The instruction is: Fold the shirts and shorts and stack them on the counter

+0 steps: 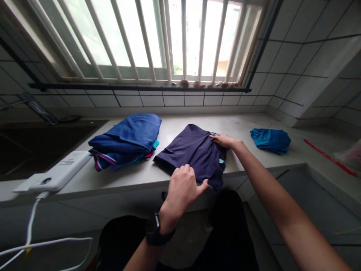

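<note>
A dark navy-purple garment (194, 150) lies folded on the white counter, its near edge hanging slightly over the front. At that near edge is my left hand (184, 184), its fingers curled against the cloth and its thumb sticking out to the right. The fingertips are hidden. My right hand (224, 140) rests on the garment's far right edge with fingers stretched out over the fabric. Small light-blue patches show along the garment's right side. To its left sits a folded blue garment pile (129, 137) with red-and-white striped trim.
A crumpled teal-blue cloth (270, 140) and a red strip (329, 157) lie on the right of the counter (242, 122). At left are a white power strip (60, 171) with a cable, and a dark sink (42, 146) with a faucet (42, 109). A barred window stands behind.
</note>
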`<act>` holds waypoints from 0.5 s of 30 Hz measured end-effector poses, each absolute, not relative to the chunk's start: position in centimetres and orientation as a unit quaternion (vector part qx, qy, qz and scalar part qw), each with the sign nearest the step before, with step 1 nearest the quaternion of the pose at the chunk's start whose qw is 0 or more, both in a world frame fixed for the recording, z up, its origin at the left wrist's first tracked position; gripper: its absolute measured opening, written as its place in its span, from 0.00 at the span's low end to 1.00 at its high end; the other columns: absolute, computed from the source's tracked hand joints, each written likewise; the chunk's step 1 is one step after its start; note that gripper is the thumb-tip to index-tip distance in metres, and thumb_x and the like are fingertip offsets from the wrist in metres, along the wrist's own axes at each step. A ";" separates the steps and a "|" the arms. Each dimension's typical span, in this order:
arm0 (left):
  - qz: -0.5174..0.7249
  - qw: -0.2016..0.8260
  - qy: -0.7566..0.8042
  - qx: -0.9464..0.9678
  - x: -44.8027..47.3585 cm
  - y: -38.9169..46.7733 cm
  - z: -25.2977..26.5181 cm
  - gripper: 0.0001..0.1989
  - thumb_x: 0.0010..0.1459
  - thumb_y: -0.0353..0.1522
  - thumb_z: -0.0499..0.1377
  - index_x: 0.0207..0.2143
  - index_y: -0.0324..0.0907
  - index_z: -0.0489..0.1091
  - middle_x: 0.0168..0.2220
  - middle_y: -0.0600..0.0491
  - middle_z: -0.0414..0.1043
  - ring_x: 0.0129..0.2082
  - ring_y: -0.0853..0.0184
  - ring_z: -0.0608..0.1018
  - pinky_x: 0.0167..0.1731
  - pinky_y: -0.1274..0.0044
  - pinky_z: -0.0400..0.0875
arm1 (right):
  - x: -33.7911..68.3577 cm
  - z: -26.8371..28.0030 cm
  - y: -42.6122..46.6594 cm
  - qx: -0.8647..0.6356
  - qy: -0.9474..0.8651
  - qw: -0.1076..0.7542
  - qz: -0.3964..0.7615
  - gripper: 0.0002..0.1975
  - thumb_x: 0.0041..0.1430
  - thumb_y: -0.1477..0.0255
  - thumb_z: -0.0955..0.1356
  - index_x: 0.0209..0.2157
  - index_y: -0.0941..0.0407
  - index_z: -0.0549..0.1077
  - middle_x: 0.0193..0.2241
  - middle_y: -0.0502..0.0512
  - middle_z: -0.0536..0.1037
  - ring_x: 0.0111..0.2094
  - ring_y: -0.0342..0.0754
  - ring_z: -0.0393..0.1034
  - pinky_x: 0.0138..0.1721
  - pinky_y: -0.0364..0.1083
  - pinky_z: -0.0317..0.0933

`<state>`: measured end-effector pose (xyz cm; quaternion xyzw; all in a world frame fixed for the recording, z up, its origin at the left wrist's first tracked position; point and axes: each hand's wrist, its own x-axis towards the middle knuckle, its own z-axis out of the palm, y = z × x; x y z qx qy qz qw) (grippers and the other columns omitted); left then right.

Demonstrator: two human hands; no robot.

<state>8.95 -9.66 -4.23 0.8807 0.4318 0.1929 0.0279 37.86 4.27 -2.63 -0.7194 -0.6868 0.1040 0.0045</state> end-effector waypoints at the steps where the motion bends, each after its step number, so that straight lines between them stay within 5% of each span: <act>1: 0.173 0.046 0.410 0.894 9.6 -9.9 -3.9 0.27 0.65 0.54 0.55 0.38 0.41 0.80 0.36 0.37 0.77 0.40 0.49 0.79 0.44 0.60 0.70 | 37.2 -2.1 4.7 -0.723 -0.684 0.000 0.100 0.26 0.74 0.67 0.63 0.70 0.49 0.66 0.70 0.65 0.65 0.69 0.66 0.59 0.67 0.67 0.55; 7: 0.171 0.114 0.325 0.923 8.8 -8.5 -2.7 0.16 0.65 0.42 0.61 0.48 0.44 0.80 0.44 0.43 0.79 0.47 0.54 0.79 0.49 0.64 0.72 | 33.0 0.1 3.0 -0.688 -0.724 0.041 0.025 0.28 0.68 0.84 0.62 0.67 0.57 0.70 0.73 0.66 0.58 0.75 0.66 0.47 0.72 0.68 0.41; 12: 0.197 0.064 0.405 0.891 2.5 -4.5 -5.3 0.39 0.50 0.48 0.72 0.64 0.52 0.71 0.67 0.44 0.67 0.66 0.45 0.68 0.63 0.56 0.65 | 30.6 -2.4 -6.9 -0.557 -0.808 0.188 0.023 0.23 0.69 0.79 0.63 0.62 0.53 0.75 0.64 0.63 0.72 0.61 0.55 0.71 0.64 0.53 0.63; 15: 0.150 0.054 0.395 0.905 0.5 -3.7 -7.0 0.39 0.53 0.41 0.72 0.67 0.52 0.68 0.69 0.44 0.64 0.68 0.44 0.66 0.65 0.54 0.64 | 29.6 -5.5 -13.1 -0.539 -0.818 0.200 0.007 0.23 0.68 0.68 0.69 0.63 0.51 0.74 0.64 0.63 0.72 0.62 0.58 0.70 0.63 0.57 0.64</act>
